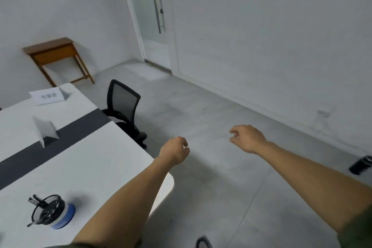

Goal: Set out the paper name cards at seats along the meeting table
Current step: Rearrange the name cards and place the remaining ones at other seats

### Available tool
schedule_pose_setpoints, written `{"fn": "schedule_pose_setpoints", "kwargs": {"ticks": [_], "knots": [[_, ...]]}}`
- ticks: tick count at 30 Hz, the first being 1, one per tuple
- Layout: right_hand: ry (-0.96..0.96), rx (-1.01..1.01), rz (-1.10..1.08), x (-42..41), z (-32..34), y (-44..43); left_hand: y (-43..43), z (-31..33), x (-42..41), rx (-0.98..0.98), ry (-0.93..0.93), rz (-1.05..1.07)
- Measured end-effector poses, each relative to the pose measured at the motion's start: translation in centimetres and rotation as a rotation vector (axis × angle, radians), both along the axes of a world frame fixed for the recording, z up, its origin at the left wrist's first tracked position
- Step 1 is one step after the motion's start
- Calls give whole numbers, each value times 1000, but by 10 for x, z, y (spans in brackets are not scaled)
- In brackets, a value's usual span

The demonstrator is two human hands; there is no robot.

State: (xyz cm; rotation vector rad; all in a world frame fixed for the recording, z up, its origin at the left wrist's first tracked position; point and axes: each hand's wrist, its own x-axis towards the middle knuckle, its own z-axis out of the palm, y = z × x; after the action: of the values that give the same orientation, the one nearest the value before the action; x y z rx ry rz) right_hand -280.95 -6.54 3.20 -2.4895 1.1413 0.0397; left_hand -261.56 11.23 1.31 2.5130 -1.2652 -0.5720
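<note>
Hands: left hand (174,150) and right hand (248,138) are hanging loosely curled, gripping nothing, mid-frame over floor.
Cards: two name cards (46,97) (46,131) are standing tented at left, facing seats.

Your left hand (174,152) and right hand (248,138) hang loosely curled and empty over grey floor. Two folded white paper name cards (46,96) (45,130) stand on the white meeting table (96,163), black mesh chair (122,104) beside it.
</note>
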Motion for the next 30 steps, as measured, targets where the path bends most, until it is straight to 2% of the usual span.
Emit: {"fn": "schedule_pose_setpoints", "kwargs": {"ticks": [5,14,24,30], "knots": [[3,3,173,114,-17,-66,-54,-11,92,-22,4,147],[-24,-40,408,316,20,-177,-123,14,233,-44,33,390],[-30,28,791,512,-20,-247,-174,-6,341,-64,13,771],[2,13,939,611,-16,-289,-203,-14,367,-56,44,959]]}}
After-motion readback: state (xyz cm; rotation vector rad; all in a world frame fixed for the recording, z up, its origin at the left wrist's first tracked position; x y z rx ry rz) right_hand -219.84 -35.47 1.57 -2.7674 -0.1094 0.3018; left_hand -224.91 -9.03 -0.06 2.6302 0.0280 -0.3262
